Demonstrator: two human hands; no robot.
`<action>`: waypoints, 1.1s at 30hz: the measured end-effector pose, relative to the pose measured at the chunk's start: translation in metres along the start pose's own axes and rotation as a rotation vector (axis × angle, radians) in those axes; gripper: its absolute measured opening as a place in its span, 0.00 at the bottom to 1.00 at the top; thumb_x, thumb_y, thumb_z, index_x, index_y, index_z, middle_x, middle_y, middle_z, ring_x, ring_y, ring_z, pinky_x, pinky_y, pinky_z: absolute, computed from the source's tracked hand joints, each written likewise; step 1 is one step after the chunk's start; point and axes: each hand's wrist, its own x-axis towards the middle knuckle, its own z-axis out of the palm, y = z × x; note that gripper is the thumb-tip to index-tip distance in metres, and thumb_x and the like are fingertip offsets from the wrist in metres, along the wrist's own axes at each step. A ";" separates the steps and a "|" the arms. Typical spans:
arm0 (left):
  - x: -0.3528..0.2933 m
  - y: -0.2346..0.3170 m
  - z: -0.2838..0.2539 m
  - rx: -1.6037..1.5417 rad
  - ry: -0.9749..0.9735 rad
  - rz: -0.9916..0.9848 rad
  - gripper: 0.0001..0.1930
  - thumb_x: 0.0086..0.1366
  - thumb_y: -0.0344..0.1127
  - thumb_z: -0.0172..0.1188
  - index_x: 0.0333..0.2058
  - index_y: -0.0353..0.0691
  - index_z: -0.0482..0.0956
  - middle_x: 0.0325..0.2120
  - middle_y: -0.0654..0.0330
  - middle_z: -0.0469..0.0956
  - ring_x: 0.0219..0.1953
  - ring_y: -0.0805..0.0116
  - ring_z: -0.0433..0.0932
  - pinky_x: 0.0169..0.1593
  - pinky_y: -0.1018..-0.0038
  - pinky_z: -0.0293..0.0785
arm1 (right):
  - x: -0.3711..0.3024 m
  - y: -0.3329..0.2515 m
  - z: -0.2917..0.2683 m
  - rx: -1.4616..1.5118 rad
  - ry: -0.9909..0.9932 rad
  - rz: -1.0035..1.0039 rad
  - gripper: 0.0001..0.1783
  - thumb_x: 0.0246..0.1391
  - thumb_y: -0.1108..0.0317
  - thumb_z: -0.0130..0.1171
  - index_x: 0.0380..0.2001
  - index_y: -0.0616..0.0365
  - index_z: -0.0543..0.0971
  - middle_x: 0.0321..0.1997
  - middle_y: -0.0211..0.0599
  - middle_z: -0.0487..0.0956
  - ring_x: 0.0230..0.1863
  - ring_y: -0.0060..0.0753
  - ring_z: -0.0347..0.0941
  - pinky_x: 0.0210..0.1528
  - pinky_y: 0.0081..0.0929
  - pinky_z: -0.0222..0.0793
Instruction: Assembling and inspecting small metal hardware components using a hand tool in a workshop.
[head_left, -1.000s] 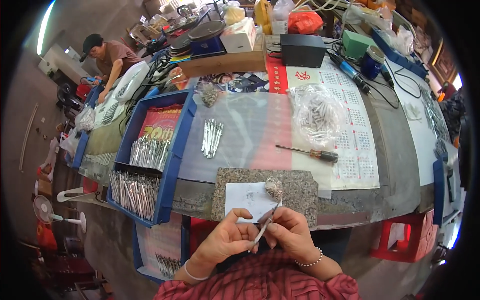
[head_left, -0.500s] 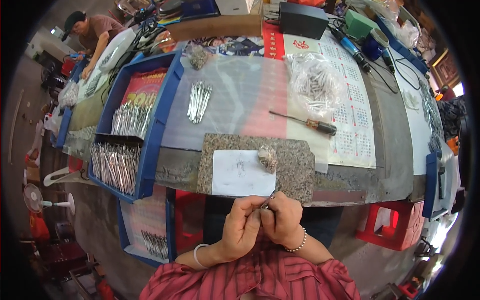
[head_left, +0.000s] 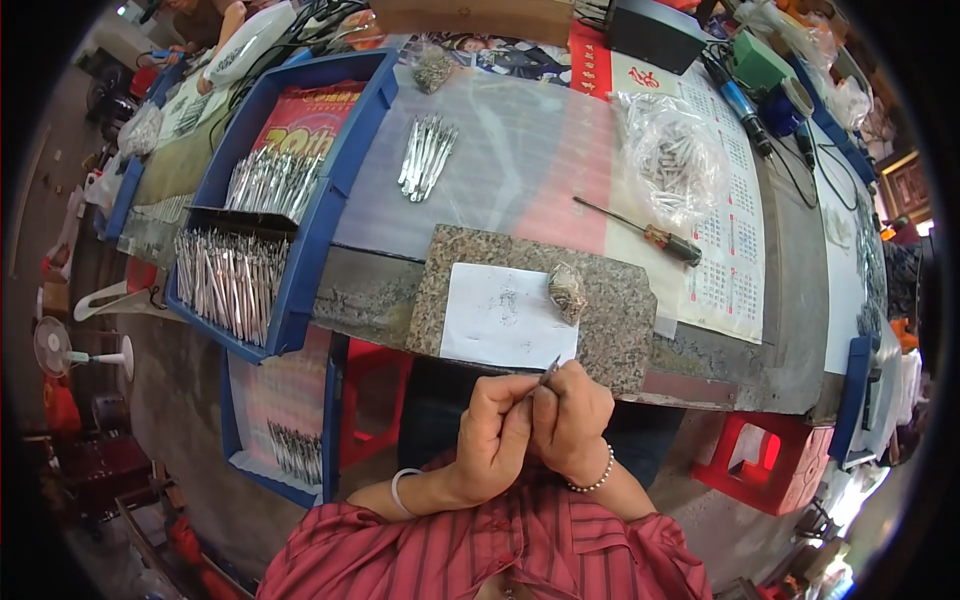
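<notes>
My left hand (head_left: 494, 436) and my right hand (head_left: 572, 422) are pressed together at the near edge of the table, both closed. Between their fingertips they pinch a slim metal piece (head_left: 550, 370), its pointed end sticking up; the fingers cover the remainder. Just beyond them lies a speckled granite slab (head_left: 615, 345) bearing a sheet of white paper (head_left: 490, 325) with dark specks. A small knotted plastic bag (head_left: 567, 293) of tiny parts rests on the paper's right edge.
At left, a blue tray (head_left: 335, 195) holds many slender metal pieces (head_left: 232, 285); a similar bundle (head_left: 428, 158) lies on the plastic sheet. To the right are a screwdriver (head_left: 672, 244) and a clear bag of small rods (head_left: 675, 165). A red stool (head_left: 765, 462) stands below the table.
The whole view has shifted, so the table's things sit differently in it. My hands stay together on the metal piece, whose pointed end now shows more clearly.
</notes>
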 end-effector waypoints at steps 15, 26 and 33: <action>-0.010 -0.008 -0.011 -0.093 -0.035 -0.047 0.10 0.71 0.25 0.44 0.49 0.32 0.62 0.41 0.55 0.74 0.41 0.76 0.73 0.45 0.81 0.70 | -0.004 -0.013 0.005 0.009 -0.065 0.020 0.07 0.51 0.74 0.58 0.34 0.60 0.71 0.25 0.40 0.70 0.22 0.43 0.70 0.21 0.35 0.64; -0.003 -0.006 -0.015 -0.129 0.057 0.014 0.10 0.70 0.26 0.47 0.48 0.31 0.66 0.36 0.53 0.78 0.37 0.75 0.77 0.40 0.79 0.74 | 0.001 -0.012 0.013 0.077 -0.010 0.015 0.10 0.49 0.75 0.59 0.36 0.60 0.73 0.27 0.40 0.73 0.23 0.40 0.70 0.23 0.32 0.66; -0.025 -0.011 -0.031 -0.104 0.035 -0.151 0.11 0.67 0.22 0.49 0.48 0.32 0.68 0.34 0.56 0.78 0.34 0.75 0.78 0.37 0.78 0.74 | 0.005 -0.031 0.011 0.236 -0.255 0.410 0.03 0.52 0.76 0.50 0.26 0.62 0.71 0.22 0.44 0.70 0.21 0.44 0.68 0.25 0.34 0.64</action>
